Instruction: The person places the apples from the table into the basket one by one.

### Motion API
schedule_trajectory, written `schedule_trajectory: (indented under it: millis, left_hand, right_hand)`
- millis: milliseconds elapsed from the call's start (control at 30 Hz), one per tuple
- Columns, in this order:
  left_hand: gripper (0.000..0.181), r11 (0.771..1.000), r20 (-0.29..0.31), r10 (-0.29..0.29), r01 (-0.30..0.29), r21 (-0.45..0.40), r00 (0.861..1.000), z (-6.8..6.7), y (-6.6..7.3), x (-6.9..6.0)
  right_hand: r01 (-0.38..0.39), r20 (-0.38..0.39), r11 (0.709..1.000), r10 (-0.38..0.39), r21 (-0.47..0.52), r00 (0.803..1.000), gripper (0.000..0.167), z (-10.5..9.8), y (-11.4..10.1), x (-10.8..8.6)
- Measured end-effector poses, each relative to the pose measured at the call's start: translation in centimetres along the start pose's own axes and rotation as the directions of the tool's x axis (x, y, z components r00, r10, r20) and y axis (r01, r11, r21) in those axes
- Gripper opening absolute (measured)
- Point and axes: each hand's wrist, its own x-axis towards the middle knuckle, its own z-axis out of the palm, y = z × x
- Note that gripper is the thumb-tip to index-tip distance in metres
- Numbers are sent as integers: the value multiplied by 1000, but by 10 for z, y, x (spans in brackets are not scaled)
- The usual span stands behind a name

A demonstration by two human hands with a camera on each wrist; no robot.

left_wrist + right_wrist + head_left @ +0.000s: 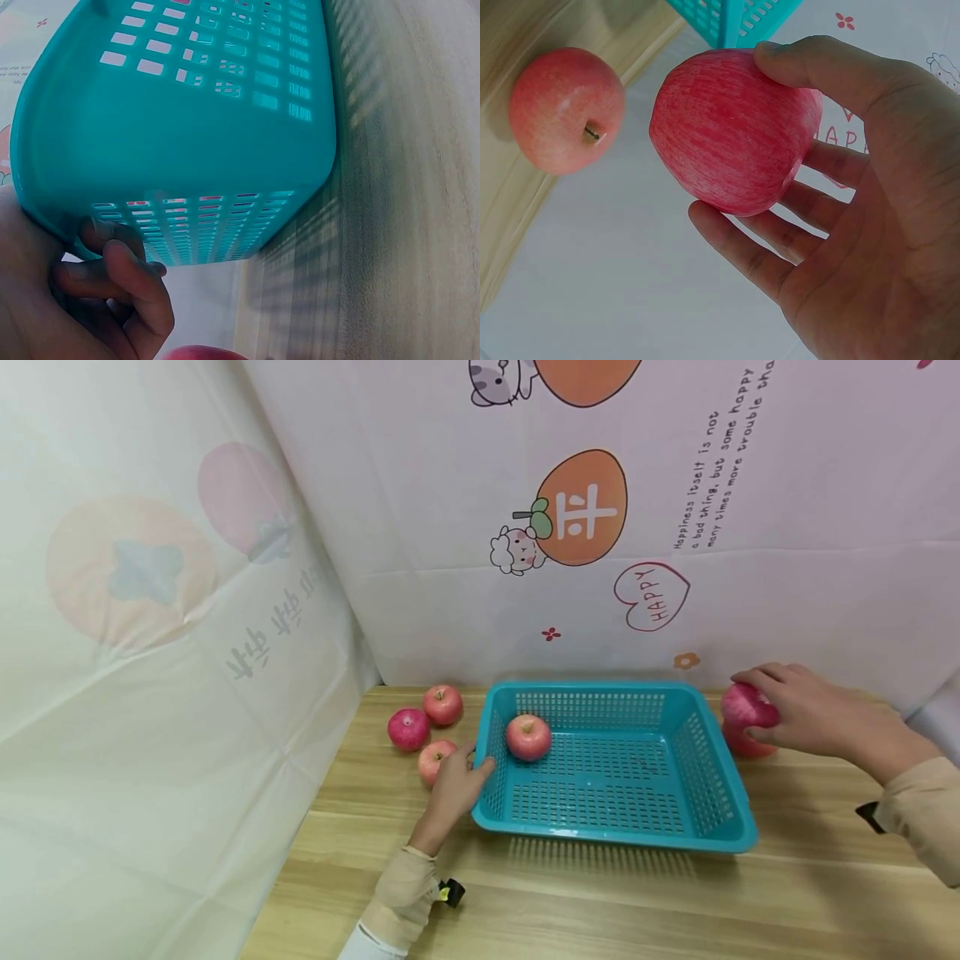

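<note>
A teal plastic basket (600, 839) stands on the wooden table with one apple (528, 737) inside, near its left end. The left hand (456, 789) grips the basket's left rim; in the left wrist view its fingers (142, 292) curl under the rim of the basket (187, 142). To the right of the basket, the right hand (813, 710) holds a dark pink apple (748, 705) between thumb and fingers. The right wrist view shows this apple (731, 131) in the hand (855, 225), with another apple (566, 111) lower on the table.
Left of the basket lie a dark pink apple (408, 730) and two lighter red ones (442, 705), (435, 762), the nearer partly behind the left hand. A printed white cloth (450, 568) hangs behind the table (585, 910), and another covers the left side.
</note>
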Motion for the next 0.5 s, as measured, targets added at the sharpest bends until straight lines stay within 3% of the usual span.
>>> schedule_trajectory:
  millis: [500]
  left_hand:
    - [44,1000,9,-16,16,-18,1000,0,1,0]
  right_hand:
    - [-8,10,1000,8,-5,1000,78,-3,-14,4]
